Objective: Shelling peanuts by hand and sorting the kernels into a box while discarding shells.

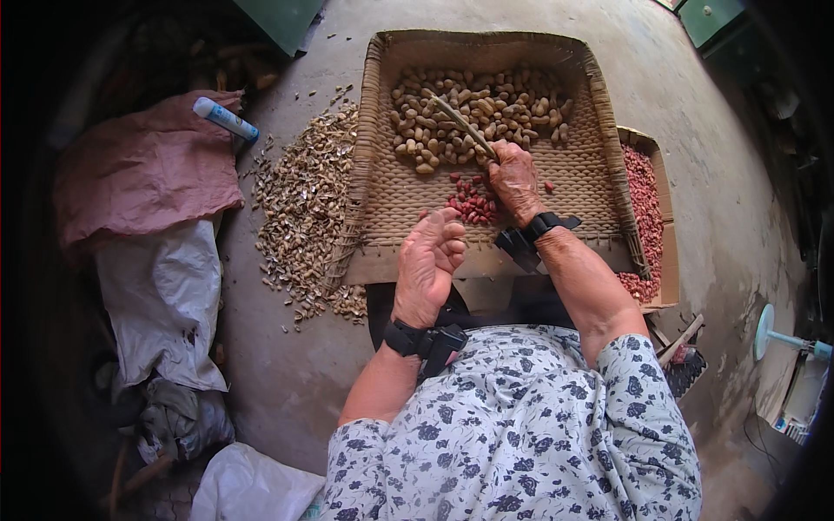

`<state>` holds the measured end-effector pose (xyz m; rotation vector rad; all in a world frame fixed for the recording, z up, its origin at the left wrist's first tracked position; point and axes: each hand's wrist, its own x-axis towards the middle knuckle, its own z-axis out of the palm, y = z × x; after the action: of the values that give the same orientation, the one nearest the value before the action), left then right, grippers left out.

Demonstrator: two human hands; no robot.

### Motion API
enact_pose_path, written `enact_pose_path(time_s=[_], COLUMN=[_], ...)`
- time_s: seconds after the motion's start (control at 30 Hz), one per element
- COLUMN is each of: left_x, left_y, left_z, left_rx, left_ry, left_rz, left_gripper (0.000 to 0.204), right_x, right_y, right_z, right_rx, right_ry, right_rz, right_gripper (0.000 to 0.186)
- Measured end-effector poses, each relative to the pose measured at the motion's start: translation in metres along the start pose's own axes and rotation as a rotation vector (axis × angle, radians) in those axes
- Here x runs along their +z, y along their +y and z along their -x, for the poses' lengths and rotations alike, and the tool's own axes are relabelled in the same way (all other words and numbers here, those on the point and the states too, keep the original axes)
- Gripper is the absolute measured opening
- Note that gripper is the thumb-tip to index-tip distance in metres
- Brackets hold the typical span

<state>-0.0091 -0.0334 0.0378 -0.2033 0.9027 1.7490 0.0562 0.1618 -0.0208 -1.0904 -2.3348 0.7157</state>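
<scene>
Head view: right hand (514, 181) fingers pinched a thin stick (462, 124), its long axis running up-left into the unshelled peanuts (478, 108) at the woven tray's (599, 174) far edge. Left hand (427, 265) hung loosely curled at the near edge, farther off. Red kernels (472, 201) lay between; a cardboard box (667, 227) of kernels sat right, a blue-capped tube (224, 119) far left.

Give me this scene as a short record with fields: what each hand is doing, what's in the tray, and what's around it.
Left hand: curled, palm up, over the tray's near edge; contents hidden.
Right hand: grips a thin stick reaching into the unshelled peanuts.
Woven tray: also holds a small pile of red kernels.
Left of tray: empty shells on the floor.
Right of tray: cardboard box of red kernels.
</scene>
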Motion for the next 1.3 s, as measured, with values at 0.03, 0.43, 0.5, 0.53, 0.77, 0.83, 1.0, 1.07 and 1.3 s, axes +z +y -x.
enact_pose_path(time_s=[0.03,0.43,0.5,0.53,0.77,0.83,1.0,1.07,1.3], left_x=[0.004,0.019,0.019,0.017,0.018,0.018,0.018,0.016,0.013], left_y=[-0.005,-0.023,-0.025,-0.025,-0.020,-0.021,-0.021,-0.021,-0.017], left_z=[0.000,-0.012,-0.012,-0.011,0.000,0.001,0.005,0.005,0.006], left_rx=[-0.007,0.017,0.062,0.099,0.199,0.221,0.262,0.275,0.145], left_ry=[0.013,-0.040,-0.045,-0.032,0.007,0.002,-0.033,-0.039,-0.079], left_rz=[-0.052,-0.254,-0.223,-0.228,-0.414,-0.439,-0.475,-0.505,-0.457], left_gripper=[0.030,0.028,0.028,0.026,0.023,0.022,0.015,0.015,0.019], right_x=[0.000,-0.048,-0.047,-0.047,-0.066,-0.071,-0.069,-0.070,-0.069], right_y=[0.000,-0.051,-0.048,-0.046,-0.046,-0.046,-0.042,-0.042,-0.039], right_z=[0.001,0.077,0.085,0.086,0.089,0.091,0.094,0.092,0.097], right_rx=[-0.005,0.291,0.120,0.020,-0.009,-0.118,-0.213,-0.212,-0.075], right_ry=[0.035,-0.233,-0.234,-0.223,-0.218,-0.221,-0.255,-0.277,-0.290], right_rz=[0.011,-1.131,-0.842,-0.727,-0.660,-0.540,-0.411,-0.431,-0.488], right_gripper=[0.018,0.013,0.016,0.018,0.027,0.027,0.030,0.027,0.021])
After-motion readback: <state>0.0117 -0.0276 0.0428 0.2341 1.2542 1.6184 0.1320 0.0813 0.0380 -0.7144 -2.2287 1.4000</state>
